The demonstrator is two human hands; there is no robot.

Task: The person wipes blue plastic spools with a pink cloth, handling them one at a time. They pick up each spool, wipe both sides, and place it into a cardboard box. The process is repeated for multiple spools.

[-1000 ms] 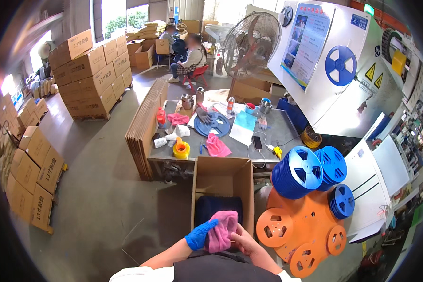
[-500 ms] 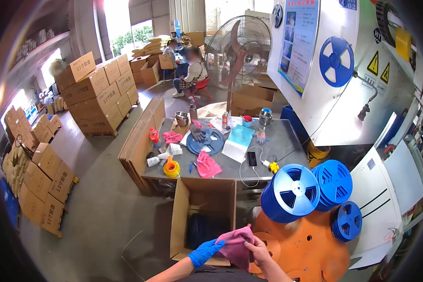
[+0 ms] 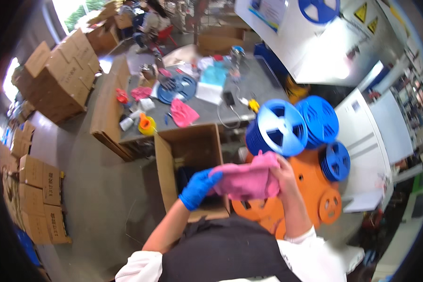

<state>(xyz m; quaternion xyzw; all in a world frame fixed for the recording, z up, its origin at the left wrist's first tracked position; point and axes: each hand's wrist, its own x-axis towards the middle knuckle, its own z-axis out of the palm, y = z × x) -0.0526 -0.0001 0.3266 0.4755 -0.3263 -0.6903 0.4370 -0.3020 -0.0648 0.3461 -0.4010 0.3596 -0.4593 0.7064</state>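
Cloth (image 3: 244,182), pink, held up betw. both hands, nr R side of open carton (image 3: 165,169); gloved L hand (image 3: 196,189) pinches its L end, bare R hand (image 3: 284,176) grips its R end. Blue reels (image 3: 282,126) stacked on orange base (image 3: 312,176), R. Far: grey tbl (image 3: 254,84) w/ pink rag (image 3: 184,113) + flat blue disc (image 3: 184,90). Stacked boxes (image 3: 66,70) far L.

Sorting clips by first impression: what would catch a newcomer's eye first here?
The bright pink cloth, held between the blue-gloved left hand and bare right hand, stands out low in the middle. Beyond it to the right, stacked blue reels stand on an orange platform. An open cardboard box sits on the near side of the cluttered workbench.
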